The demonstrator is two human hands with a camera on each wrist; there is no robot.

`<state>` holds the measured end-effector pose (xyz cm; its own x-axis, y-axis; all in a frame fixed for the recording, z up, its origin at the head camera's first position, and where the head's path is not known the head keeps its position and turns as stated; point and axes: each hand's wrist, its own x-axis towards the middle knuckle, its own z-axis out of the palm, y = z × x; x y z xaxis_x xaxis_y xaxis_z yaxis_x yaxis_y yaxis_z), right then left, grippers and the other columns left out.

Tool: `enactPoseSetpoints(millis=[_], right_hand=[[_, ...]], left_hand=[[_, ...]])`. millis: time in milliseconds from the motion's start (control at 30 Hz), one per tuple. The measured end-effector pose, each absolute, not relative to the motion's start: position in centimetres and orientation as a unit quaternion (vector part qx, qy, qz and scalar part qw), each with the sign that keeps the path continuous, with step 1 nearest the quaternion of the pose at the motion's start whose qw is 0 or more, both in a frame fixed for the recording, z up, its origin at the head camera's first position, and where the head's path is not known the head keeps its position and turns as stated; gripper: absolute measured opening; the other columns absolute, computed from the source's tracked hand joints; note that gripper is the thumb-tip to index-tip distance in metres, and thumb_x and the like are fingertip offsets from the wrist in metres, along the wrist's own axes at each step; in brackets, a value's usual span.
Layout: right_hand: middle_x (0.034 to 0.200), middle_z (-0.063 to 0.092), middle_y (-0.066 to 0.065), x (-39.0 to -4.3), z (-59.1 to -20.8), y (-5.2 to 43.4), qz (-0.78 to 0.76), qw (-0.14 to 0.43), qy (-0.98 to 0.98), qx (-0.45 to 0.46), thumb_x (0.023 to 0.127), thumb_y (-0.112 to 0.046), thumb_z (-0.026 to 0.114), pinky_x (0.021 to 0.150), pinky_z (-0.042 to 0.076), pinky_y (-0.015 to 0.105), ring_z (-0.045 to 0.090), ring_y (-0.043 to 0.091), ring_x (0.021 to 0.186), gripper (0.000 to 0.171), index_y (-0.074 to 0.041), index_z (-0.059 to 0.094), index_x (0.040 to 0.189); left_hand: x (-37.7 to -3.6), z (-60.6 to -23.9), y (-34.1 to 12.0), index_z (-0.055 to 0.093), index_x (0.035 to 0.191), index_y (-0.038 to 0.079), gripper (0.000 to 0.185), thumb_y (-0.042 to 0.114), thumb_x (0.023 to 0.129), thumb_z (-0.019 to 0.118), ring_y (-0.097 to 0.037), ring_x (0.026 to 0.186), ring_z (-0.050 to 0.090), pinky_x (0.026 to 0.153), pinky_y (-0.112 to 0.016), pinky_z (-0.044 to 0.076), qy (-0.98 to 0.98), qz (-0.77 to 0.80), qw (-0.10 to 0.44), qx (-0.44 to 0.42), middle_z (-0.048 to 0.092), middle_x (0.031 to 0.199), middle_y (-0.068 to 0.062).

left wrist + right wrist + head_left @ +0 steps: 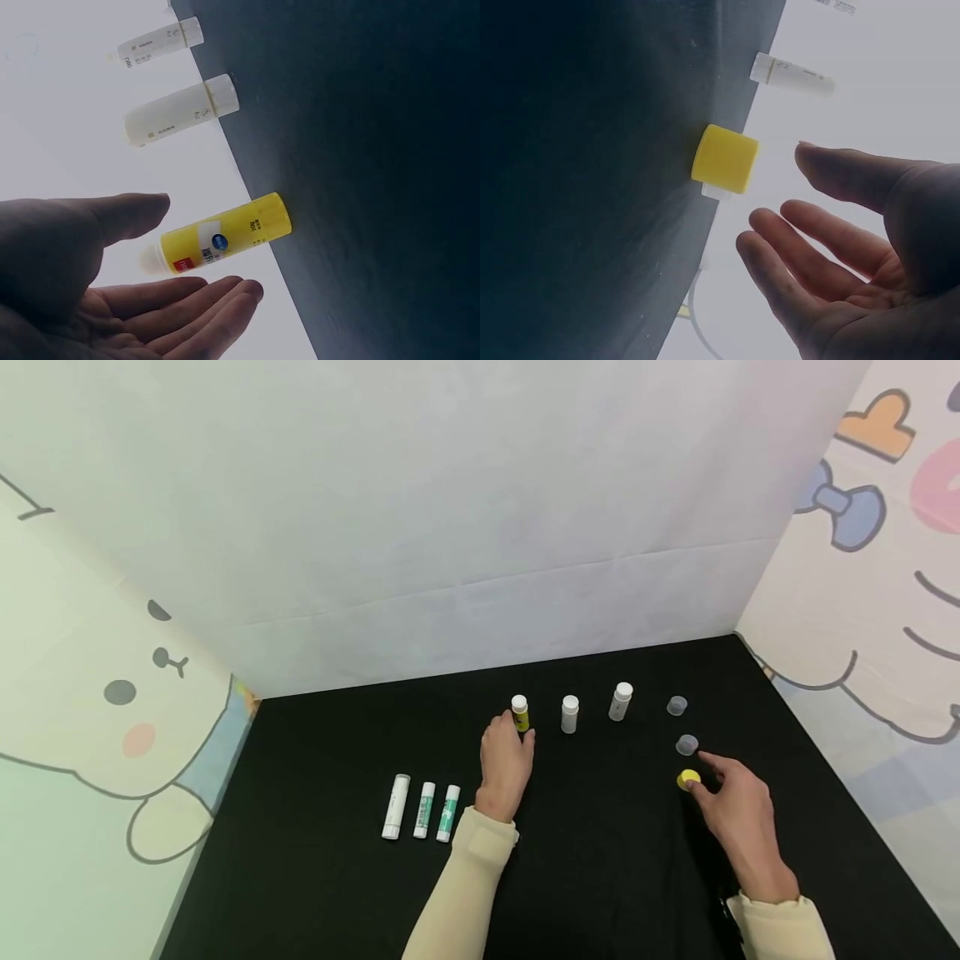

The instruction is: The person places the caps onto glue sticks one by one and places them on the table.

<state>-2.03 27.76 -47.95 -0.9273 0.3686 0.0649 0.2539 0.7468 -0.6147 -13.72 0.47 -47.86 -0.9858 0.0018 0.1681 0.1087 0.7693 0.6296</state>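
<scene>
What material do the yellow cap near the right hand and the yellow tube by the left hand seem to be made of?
The yellow cap looks like opaque moulded plastic with a smooth matte finish: even colour, soft rounded edges. The yellow tube also appears plastic, slightly glossy, with a printed label on its side; its white top looks like the same plastic. Neither hand grips them.

1. The yellow glue stick (521, 713) stands upright with its cap off, a white top showing above a yellow body with a label. It sits toward the far edge of the black tabletop (600, 877), near the middle of that edge.
2. The yellow cap (687, 779) is a short, squat cylinder. It rests on the tabletop toward the right edge, well apart from the glue stick.
</scene>
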Motion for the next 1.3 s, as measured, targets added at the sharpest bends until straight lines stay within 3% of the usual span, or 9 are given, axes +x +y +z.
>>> enactPoseSetpoints(millis=[233, 700, 867, 1100, 1300], right_hand=[[0.128, 0.06, 0.041, -2.1, -48.2, 27.8, 0.317, 0.085, -0.929, -0.168, 0.091, 0.0, 0.077, 0.088, 0.049, 0.069, 0.06, 0.057, 0.113, 0.047, 0.01, 0.063, 0.134], [0.127, 0.061, 0.04, -2.4, -48.5, 28.1, 0.316, 0.068, -0.934, -0.151, 0.091, 0.0, 0.075, 0.087, 0.05, 0.068, 0.062, 0.055, 0.111, 0.045, 0.011, 0.063, 0.133], [0.127, 0.062, 0.039, -2.5, -48.7, 28.1, 0.316, 0.063, -0.937, -0.135, 0.092, 0.0, 0.075, 0.087, 0.051, 0.067, 0.064, 0.053, 0.109, 0.043, 0.01, 0.065, 0.133], [0.118, 0.069, 0.035, -2.7, -49.0, 27.9, 0.309, 0.072, -0.943, -0.101, 0.09, 0.002, 0.076, 0.08, 0.052, 0.063, 0.067, 0.046, 0.095, 0.033, 0.007, 0.072, 0.123], [0.119, 0.068, 0.037, -2.6, -49.2, 28.0, 0.3, 0.078, -0.947, -0.088, 0.09, 0.006, 0.074, 0.082, 0.052, 0.067, 0.067, 0.05, 0.097, 0.029, 0.008, 0.074, 0.118]], left_hand=[[-14.6, -48.2, 0.6, 0.068, 0.124, -0.007, 0.037, 0.015, 0.097, 0.08, -0.036, 0.105, 0.072, 0.091, -0.046, 0.061, -0.939, -0.334, 0.076, -0.019, 0.071, 0.112, -0.022], [-15.7, -48.9, 1.1, 0.067, 0.125, -0.006, 0.036, 0.014, 0.098, 0.078, -0.038, 0.108, 0.072, 0.092, -0.048, 0.061, -0.929, -0.363, 0.067, -0.004, 0.071, 0.114, -0.023], [-16.1, -49.4, 1.2, 0.069, 0.12, -0.005, 0.027, 0.013, 0.1, 0.075, -0.038, 0.105, 0.073, 0.091, -0.048, 0.061, -0.928, -0.366, 0.069, 0.002, 0.072, 0.111, -0.021], [-16.3, -49.7, 1.1, 0.067, 0.115, -0.003, 0.018, 0.01, 0.104, 0.07, -0.036, 0.101, 0.075, 0.085, -0.046, 0.062, -0.926, -0.371, 0.07, -0.003, 0.072, 0.108, -0.019], [-16.1, -49.7, 1.1, 0.065, 0.119, -0.003, 0.018, 0.009, 0.105, 0.066, -0.035, 0.099, 0.075, 0.082, -0.045, 0.062, -0.925, -0.375, 0.057, -0.009, 0.073, 0.111, -0.021]])
